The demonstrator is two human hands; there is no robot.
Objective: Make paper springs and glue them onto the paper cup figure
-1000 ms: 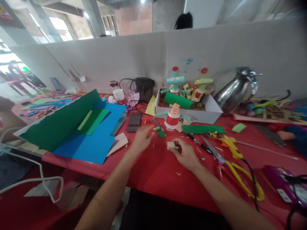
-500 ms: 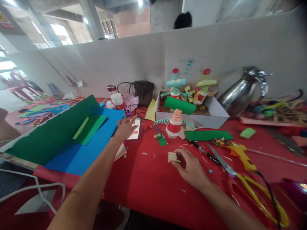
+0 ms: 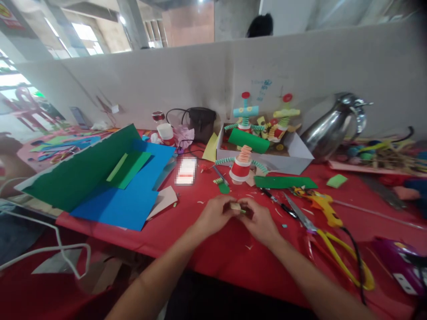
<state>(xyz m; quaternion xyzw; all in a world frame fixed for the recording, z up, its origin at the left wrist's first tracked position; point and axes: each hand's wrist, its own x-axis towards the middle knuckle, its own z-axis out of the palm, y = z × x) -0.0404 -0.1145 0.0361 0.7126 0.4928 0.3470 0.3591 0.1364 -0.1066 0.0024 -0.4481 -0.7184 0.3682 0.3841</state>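
Between my two hands is a small folded strip of pale yellow-green paper. My left hand pinches its left end, and my right hand grips the other end. Just beyond them stands a red and white paper cup figure with an orange folded-paper neck and green folded-paper arms. A green paper piece with a pale folded strip lies left of the cup. The phone rests farther left, its screen blurred out.
Scissors, a yellow hot glue gun and a black pen lie on the right. Behind are a white box with paper figures and a steel jug. Blue card lies left; a person's arm shows beyond.
My left hand has left the phone and come right to the folded paper strip. My right hand, still holding the strip, has moved slightly. The view has shifted a little.
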